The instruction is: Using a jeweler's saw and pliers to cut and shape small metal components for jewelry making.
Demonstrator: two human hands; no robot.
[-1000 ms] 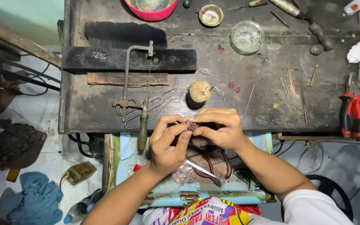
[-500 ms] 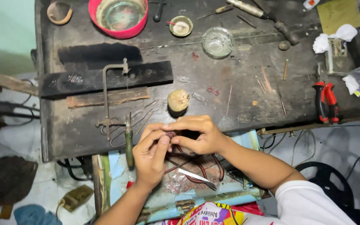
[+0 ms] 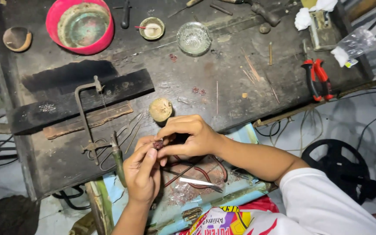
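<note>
Dark and scarred, our workbench [image 3: 240, 87] fills the upper frame. At lower centre we pinch a small reddish piece [image 3: 158, 144] between both hands: our left hand [image 3: 143, 174] grips it from below with thumb and forefinger, our right hand [image 3: 191, 137] closes on it from above. Just above sits a round wooden knob [image 3: 160, 109]; a jeweller's saw [image 3: 90, 119] lies to the left, a pink bowl [image 3: 80, 26] at upper left, and red-handled pliers [image 3: 316, 78] at right.

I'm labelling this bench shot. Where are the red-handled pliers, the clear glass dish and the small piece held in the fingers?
red-handled pliers [image 3: 317, 78], head view, on the handles.
clear glass dish [image 3: 194, 38], head view, its centre.
small dark piece [image 3: 158, 144], head view, its middle, between fingertips.
</note>
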